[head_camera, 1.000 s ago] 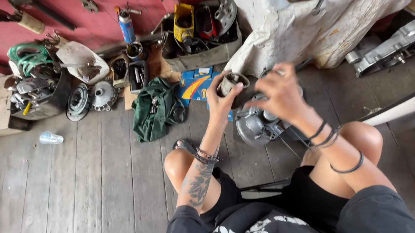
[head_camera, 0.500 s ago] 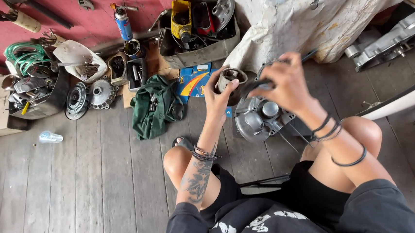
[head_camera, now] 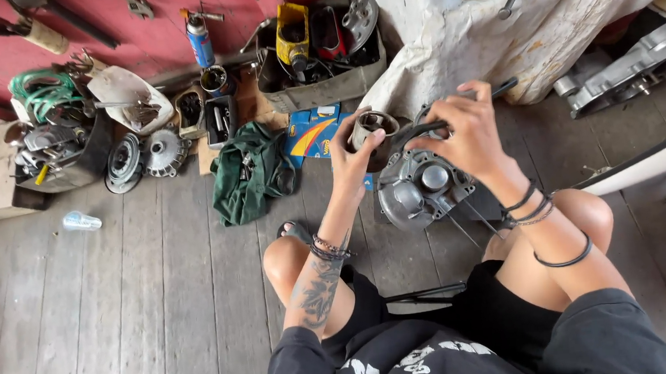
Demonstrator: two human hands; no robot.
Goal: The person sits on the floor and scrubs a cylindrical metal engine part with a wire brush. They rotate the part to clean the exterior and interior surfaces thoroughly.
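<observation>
I sit on a wooden plank floor with my knees up. My left hand (head_camera: 356, 156) grips a small round metal piston (head_camera: 370, 124), held upright in front of me. My right hand (head_camera: 462, 127) is shut on a dark-handled tool (head_camera: 490, 90) whose tip reaches into the piston. Directly below both hands lies a grey metal engine case (head_camera: 419, 190) on the floor between my legs, with thin rods sticking out of it.
A green cloth (head_camera: 248, 179) with tools lies left of the case, a blue box (head_camera: 310, 134) behind it. A crate of parts (head_camera: 322, 47), a spray can (head_camera: 199, 38), clutch discs (head_camera: 143, 155) and a bucket of scrap (head_camera: 56, 144) line the red wall. White sheeting (head_camera: 509, 26) covers something at the right.
The view has shifted slightly. Both hands stay together on the piston and tool, drifting a little right above the engine case.
</observation>
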